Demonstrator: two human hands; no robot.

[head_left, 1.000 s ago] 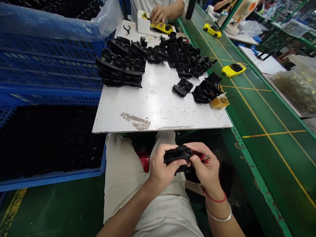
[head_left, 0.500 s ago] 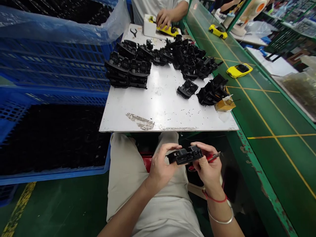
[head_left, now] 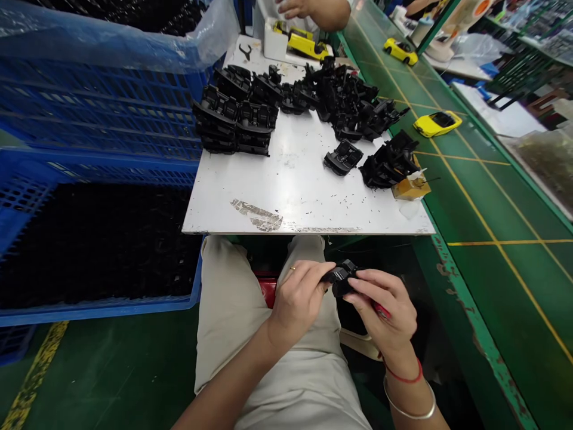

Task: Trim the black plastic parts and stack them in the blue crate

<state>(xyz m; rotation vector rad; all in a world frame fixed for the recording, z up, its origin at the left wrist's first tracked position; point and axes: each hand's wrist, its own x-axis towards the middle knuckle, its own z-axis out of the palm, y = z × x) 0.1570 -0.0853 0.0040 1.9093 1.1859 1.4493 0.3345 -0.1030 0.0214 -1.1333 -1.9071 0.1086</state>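
Above my lap, my left hand (head_left: 299,298) grips a black plastic toy car interior (head_left: 341,276) by its left end, fingers over the top. My right hand (head_left: 388,304) has its fingertips on the right end of the same part. In its palm is a red-handled tool (head_left: 380,310), mostly hidden behind the fingers. On the white table (head_left: 295,191) ahead, similar black interiors stand in a neat stack (head_left: 235,122) at left and a loose heap (head_left: 349,98) at the back. One single interior (head_left: 343,157) lies beside a smaller stack (head_left: 388,160) at right.
Blue crates (head_left: 98,113) stand at left, the lower one holding black parts (head_left: 94,239). A green conveyor (head_left: 465,197) runs along the right, carrying yellow toy cars (head_left: 437,123). A small yellow box (head_left: 410,186) sits at the table's right edge. Across the table is a co-worker's hand (head_left: 293,7).
My hands have turned the black interior so it shows end-on, and my right fingers have shifted on it. The tool's metal tip is now hidden. The co-worker's hand has lifted off the yellow car body.
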